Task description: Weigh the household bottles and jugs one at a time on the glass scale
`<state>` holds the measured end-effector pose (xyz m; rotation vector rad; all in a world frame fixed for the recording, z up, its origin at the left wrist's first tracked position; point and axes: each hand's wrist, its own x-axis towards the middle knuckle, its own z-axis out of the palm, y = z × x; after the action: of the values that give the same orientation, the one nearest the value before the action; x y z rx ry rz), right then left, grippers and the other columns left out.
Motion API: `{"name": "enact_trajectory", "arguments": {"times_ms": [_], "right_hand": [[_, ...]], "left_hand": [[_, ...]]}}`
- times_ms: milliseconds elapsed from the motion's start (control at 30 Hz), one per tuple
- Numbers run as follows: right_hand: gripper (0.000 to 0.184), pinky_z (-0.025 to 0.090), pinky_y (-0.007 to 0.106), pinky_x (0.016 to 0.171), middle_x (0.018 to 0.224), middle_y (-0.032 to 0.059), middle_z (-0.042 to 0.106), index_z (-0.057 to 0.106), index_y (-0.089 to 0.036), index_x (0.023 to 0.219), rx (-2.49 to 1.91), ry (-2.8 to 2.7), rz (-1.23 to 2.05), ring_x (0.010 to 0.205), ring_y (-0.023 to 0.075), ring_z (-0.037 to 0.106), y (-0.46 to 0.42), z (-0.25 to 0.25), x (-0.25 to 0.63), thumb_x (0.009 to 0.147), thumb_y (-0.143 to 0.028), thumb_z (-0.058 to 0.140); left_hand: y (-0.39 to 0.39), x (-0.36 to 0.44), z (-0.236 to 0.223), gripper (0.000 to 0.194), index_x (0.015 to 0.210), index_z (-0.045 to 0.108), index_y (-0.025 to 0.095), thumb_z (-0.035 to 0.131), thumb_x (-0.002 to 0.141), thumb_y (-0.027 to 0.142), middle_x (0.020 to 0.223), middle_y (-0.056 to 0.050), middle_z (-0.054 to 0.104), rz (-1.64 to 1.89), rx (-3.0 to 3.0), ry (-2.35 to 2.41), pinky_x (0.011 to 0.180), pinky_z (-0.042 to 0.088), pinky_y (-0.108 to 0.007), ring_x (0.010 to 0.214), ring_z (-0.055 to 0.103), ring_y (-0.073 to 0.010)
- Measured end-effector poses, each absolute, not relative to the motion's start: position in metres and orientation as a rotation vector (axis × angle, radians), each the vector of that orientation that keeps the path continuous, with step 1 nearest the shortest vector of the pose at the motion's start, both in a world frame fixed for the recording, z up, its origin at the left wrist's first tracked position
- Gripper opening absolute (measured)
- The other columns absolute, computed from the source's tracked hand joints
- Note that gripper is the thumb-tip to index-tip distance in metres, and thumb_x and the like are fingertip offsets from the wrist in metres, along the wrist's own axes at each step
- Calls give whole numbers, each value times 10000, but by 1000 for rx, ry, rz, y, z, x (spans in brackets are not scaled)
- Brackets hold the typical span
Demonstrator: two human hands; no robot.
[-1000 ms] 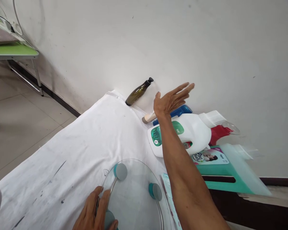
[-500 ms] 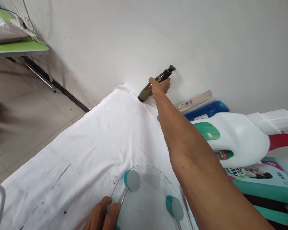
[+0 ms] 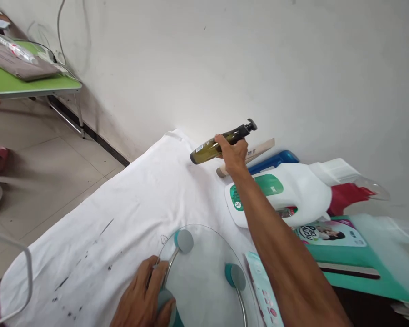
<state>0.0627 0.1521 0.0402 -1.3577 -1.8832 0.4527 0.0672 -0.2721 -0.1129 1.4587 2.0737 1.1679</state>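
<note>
My right hand (image 3: 234,152) grips an olive-green pump bottle (image 3: 206,151) with a black pump head. The bottle is tilted, its pump end up and to the right, over the far end of the white cloth (image 3: 139,218). Close to me, my left hand (image 3: 145,290) holds the near left edge of a round clear glass plate (image 3: 207,290). Grey and teal round pads (image 3: 184,241) and thin metal rods show on or through the glass. Part of the plate is cut off by the lower edge of the view.
Right of my forearm lie a beige tube (image 3: 261,149), a blue bottle (image 3: 276,159), a white jug (image 3: 303,184) and a green pack (image 3: 352,261). A grey wall (image 3: 191,68) stands behind. At left are a green table (image 3: 37,85) and a white cable (image 3: 29,268).
My right hand and the pump bottle are lower in view, the bottle tilted flatter. The camera view has shifted, showing more of the jug and green pack. My left hand keeps hold of the glass plate.
</note>
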Motion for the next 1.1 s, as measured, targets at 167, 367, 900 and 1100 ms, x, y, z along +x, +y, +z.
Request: {"name": "enact_trajectory", "arguments": {"times_ms": [167, 367, 900, 1100], "right_hand": [[348, 630, 465, 887, 975, 84, 760, 709, -214, 973, -1175, -2044, 462, 948, 285, 726, 43, 79, 124, 865, -542, 747], [421, 631, 520, 858, 986, 75, 794, 753, -252, 1060, -1238, -2083, 590, 913, 309, 752, -93, 90, 191, 773, -550, 833], [542, 615, 522, 859, 1051, 82, 794, 712, -248, 1136, -1271, -2000, 618, 919, 302, 740, -161, 52, 242, 749, -607, 837], [680, 622, 567, 873, 1153, 100, 773, 664, -255, 1235, -1269, -1997, 761, 983, 323, 741, -161, 46, 248, 753, -702, 835]], "left_hand": [[-274, 48, -89, 451, 1534, 462, 203, 475, 1086, 259, 1461, -197, 614, 1198, 1534, 1984, 1001, 665, -491, 1338, 670, -339], [-272, 28, -71, 393, 1463, 469, 196, 504, 1078, 264, 1352, -157, 602, 1138, 1612, 1835, 975, 653, -499, 1198, 697, -298], [-272, 24, -76, 376, 1427, 482, 207, 542, 1080, 340, 1264, -98, 569, 1188, 1674, 1883, 971, 612, -458, 1050, 683, -226], [-272, 23, -72, 381, 1428, 490, 195, 544, 1085, 352, 1246, -97, 572, 1162, 1668, 1897, 972, 617, -463, 1060, 689, -229]]}}
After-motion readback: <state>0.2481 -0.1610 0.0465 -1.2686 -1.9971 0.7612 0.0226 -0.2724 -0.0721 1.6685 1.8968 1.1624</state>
